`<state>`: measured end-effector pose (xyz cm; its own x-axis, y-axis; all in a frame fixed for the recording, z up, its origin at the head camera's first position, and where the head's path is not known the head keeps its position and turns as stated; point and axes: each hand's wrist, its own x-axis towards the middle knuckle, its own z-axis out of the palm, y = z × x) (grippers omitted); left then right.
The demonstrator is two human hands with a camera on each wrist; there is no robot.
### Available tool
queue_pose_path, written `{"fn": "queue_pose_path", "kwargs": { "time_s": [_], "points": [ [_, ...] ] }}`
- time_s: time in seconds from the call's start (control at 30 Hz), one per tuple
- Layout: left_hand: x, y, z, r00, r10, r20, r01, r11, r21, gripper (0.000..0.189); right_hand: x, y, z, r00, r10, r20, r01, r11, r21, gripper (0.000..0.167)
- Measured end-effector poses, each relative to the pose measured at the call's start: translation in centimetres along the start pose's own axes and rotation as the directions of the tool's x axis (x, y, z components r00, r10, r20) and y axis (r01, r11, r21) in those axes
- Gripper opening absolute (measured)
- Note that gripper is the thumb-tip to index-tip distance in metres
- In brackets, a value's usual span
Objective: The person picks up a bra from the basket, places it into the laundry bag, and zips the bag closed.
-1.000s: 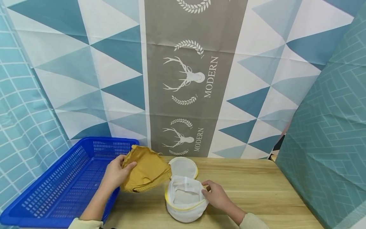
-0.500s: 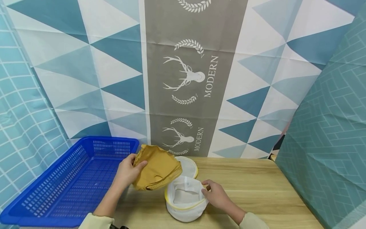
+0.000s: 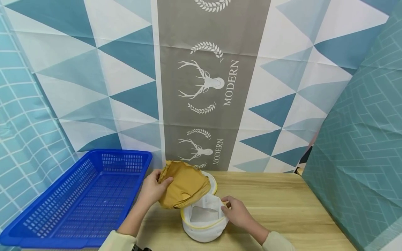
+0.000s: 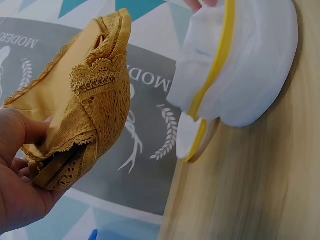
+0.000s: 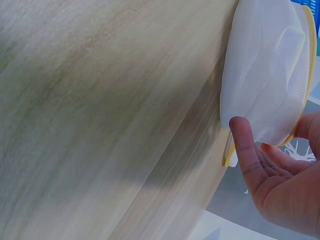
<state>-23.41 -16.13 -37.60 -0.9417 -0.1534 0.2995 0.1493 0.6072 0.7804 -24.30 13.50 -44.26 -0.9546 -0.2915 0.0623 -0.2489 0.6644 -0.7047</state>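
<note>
My left hand [image 3: 154,188] grips a folded mustard-yellow lace bra [image 3: 185,183] by its left end, thumb on the near face. The bra hangs above the table, its right end overlapping the back of a white mesh laundry bag [image 3: 204,234] in the head view. Scalloped lace and folded bands of the bra [image 4: 102,100] show in the left wrist view. The bag stands upright with its yellow-zipped top open. At the bag's right rim, my right hand [image 3: 238,212] pinches the edge, with other fingers along the outer mesh wall [image 5: 265,75].
Behind the bag lies its round mesh lid [image 3: 213,183] with a yellow edge, partly hidden by the bra. A large blue plastic basket [image 3: 125,162] stands at the left. The wooden table [image 3: 267,195] ends at a patterned cloth backdrop [image 3: 213,115].
My left hand has carried the bra to the right, from beside the blue basket to the back left of the bag, covering more of the lid. The right hand stays at the rim.
</note>
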Motion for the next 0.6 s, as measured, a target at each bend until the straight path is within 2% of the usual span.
{"fn": "queue_pose_path", "kwargs": {
  "time_s": [0.2,0.37,0.6],
  "points": [
    [-0.1,0.2,1.4,1.000,0.026,-0.014,-0.027,0.999,-0.027,0.029,-0.1,-0.1,0.0,1.000,-0.008,0.007,0.008,1.000,0.012,0.031],
    [-0.2,0.2,2.6,0.997,0.073,-0.028,-0.074,0.995,-0.062,0.027,-0.1,-0.1,0.1,1.000,-0.011,0.009,0.011,1.000,0.002,0.031],
    [-0.6,0.5,4.0,0.997,0.072,-0.003,-0.072,0.993,-0.093,0.030,0.0,-0.1,0.1,1.000,-0.011,0.013,0.011,1.000,-0.018,0.031]
  ]
}}
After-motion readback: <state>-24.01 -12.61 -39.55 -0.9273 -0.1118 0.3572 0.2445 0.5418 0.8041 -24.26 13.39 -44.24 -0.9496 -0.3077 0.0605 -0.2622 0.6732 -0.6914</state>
